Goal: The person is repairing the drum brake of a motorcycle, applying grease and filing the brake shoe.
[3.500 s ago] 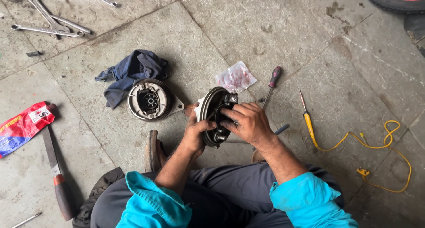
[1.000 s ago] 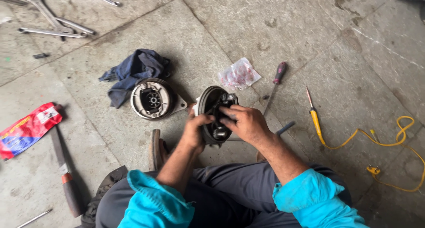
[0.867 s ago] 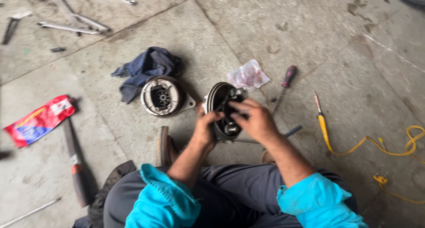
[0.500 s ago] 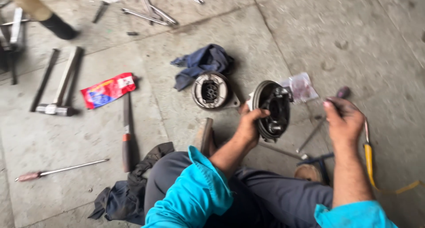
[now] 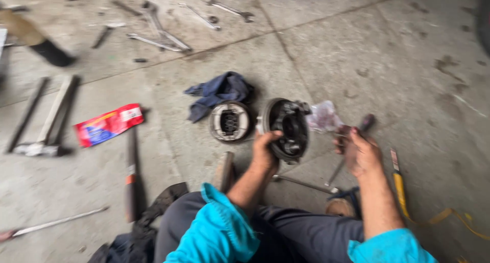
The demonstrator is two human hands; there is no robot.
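Brake drum [image 5: 286, 130] held by left hand [image 5: 265, 151]; right hand [image 5: 360, 150] blurred.

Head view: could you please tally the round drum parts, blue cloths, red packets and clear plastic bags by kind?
Round drum parts: 2 (held one, floor one)
Blue cloth: 1
Red packet: 1
Clear plastic bag: 1
Total: 5

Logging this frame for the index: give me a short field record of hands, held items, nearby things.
left hand: grips the drum, propped on edge on the floor
right hand: closed on a dark-handled screwdriver
beside drum: round hub part, blue rag, clear bag
right of hand: yellow screwdriver
far floor: wrenches, red packet
image: motion-blurred
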